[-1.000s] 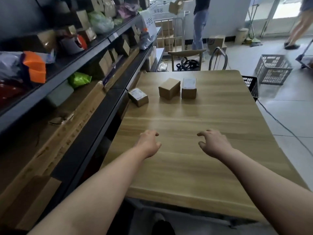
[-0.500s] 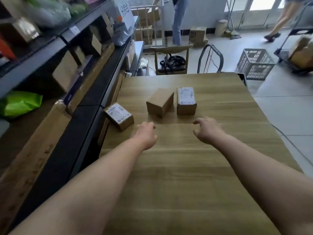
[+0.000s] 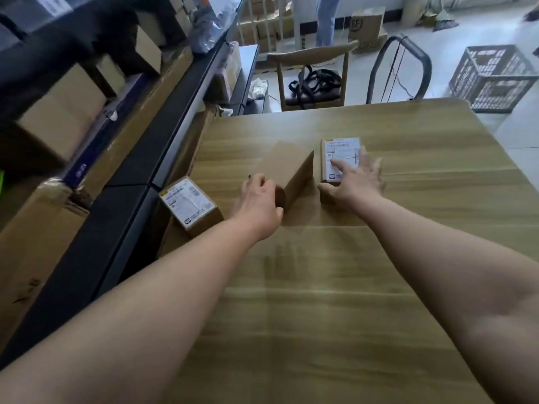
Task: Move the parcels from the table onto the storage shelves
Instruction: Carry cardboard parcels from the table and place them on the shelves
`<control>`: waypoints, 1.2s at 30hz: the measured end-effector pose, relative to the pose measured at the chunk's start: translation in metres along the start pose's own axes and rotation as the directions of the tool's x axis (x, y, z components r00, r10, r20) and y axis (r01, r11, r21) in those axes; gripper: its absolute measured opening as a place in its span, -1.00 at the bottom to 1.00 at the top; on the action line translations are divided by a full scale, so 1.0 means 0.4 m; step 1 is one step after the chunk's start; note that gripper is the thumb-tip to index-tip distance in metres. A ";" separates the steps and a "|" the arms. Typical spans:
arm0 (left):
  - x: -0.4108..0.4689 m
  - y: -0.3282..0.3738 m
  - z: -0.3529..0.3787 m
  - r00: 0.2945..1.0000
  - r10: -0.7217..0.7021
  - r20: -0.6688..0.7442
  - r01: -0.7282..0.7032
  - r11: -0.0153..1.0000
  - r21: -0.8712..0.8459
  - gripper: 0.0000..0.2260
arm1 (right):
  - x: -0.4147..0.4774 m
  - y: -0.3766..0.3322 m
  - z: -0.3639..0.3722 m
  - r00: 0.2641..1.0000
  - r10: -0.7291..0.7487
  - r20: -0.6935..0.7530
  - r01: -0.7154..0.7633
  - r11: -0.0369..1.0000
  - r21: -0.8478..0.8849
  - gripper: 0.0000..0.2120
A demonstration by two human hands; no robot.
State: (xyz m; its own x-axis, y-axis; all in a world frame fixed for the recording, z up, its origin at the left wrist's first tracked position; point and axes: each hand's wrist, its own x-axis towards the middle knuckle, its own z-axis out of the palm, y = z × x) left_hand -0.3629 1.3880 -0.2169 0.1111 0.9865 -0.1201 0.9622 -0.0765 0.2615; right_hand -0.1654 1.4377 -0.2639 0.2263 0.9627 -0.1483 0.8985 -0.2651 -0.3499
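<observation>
Three small cardboard parcels lie on the wooden table [image 3: 350, 301]. My left hand [image 3: 259, 201] grips the near end of the plain brown parcel [image 3: 291, 164], fingers curled round its left side. My right hand [image 3: 354, 180] lies spread over the labelled parcel [image 3: 338, 150] beside it, fingers straight on its top and thumb against its near face. A third parcel with a white label [image 3: 189, 204] sits untouched at the table's left edge, next to the dark storage shelves [image 3: 137, 167].
The shelves on the left hold several cardboard boxes [image 3: 61, 112] and bags. Beyond the table's far edge stand a wooden chair [image 3: 312, 58], a trolley handle [image 3: 408, 51] and a grey plastic crate [image 3: 493, 77]. A person's legs [image 3: 326, 18] are at the back.
Both hands have reached forward from the middle of the table to the parcels. The left now grips the plain parcel and the right lies on the labelled one. The view has moved closer.
</observation>
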 end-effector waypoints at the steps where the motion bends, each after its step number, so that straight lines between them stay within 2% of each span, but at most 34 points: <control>1: 0.019 0.002 0.003 1.000 -0.019 -0.003 0.019 1.000 0.017 -0.54 | 0.013 0.007 0.010 1.000 0.002 -0.014 -0.002 1.000 0.019 -0.34; 4: 0.076 0.024 0.013 0.996 -0.090 -0.025 0.091 0.995 0.034 -0.48 | 0.027 0.031 0.013 0.996 -0.025 -0.083 0.033 0.995 0.095 -0.38; 7: 0.135 0.054 0.038 0.993 -0.114 -0.040 0.116 0.992 0.054 -0.41 | -0.006 0.070 -0.009 0.992 -0.038 -0.122 0.041 0.999 0.027 -0.44; 10: 0.195 0.078 0.065 0.987 -0.160 0.004 0.158 0.981 0.113 -0.35 | -0.091 0.121 -0.014 0.990 -0.036 -0.136 0.041 0.999 0.035 -0.45; 13: 0.224 0.088 0.092 0.973 -0.228 0.023 0.222 0.963 0.152 -0.44 | -0.189 0.163 0.007 0.984 -0.077 -0.161 0.084 0.996 0.036 -0.46; 16: 0.203 0.106 0.114 0.978 -0.198 -0.062 0.208 0.944 0.257 -0.55 | -0.218 0.178 0.016 0.986 -0.049 -0.160 0.061 0.995 0.073 -0.47; 20: 0.104 0.134 0.130 0.991 -0.114 -0.066 0.130 0.932 0.339 -0.52 | -0.215 0.172 -0.003 0.993 -0.042 -0.108 0.057 0.989 0.137 -0.49; 23: -0.009 0.121 0.142 0.993 -0.108 -0.048 0.118 0.931 0.345 -0.49 | -0.265 0.186 -0.006 0.992 -0.067 -0.104 0.082 0.986 0.145 -0.49; 30: -0.317 0.105 0.155 0.991 -0.127 0.029 0.112 0.945 0.308 -0.44 | -0.550 0.252 0.021 0.993 -0.094 -0.073 0.106 0.978 0.181 -0.50; 36: -0.582 0.104 0.156 0.979 -0.177 0.100 0.134 0.932 0.337 -0.42 | -0.770 0.298 0.025 0.992 -0.125 0.014 0.120 0.977 0.175 -0.49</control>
State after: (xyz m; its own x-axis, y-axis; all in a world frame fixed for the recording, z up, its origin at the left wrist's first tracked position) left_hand -0.3331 1.1462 -0.2380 -0.0366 0.9652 -0.2591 0.9954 0.0122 -0.0952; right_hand -0.1319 1.1091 -0.2691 0.1072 0.9874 -0.1166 0.8394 -0.1528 -0.5216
